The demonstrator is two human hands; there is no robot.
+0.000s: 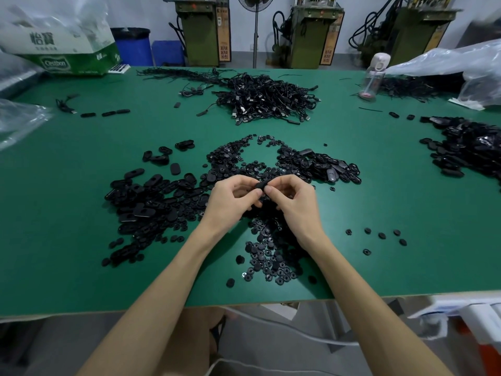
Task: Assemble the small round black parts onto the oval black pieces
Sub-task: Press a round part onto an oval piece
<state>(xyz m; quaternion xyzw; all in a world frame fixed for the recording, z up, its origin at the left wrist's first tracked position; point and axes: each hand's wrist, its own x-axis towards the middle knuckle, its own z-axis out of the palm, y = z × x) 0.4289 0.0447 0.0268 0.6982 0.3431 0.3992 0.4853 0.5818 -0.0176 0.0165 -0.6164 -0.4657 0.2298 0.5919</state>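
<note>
An oval black piece is being pinched between both hands just above the green table. The left hand and right hand are curling thumbs and fingertips tightly onto it, hovering over the scattered small round parts.

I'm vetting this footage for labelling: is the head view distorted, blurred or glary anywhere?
Head view: wide-angle distortion tilts the background machines; the centre is sharp, where left hand and right hand pinch a black piece; plastic bags at the edges look smeared; light is even, shadows soft, no strong glare.
</note>
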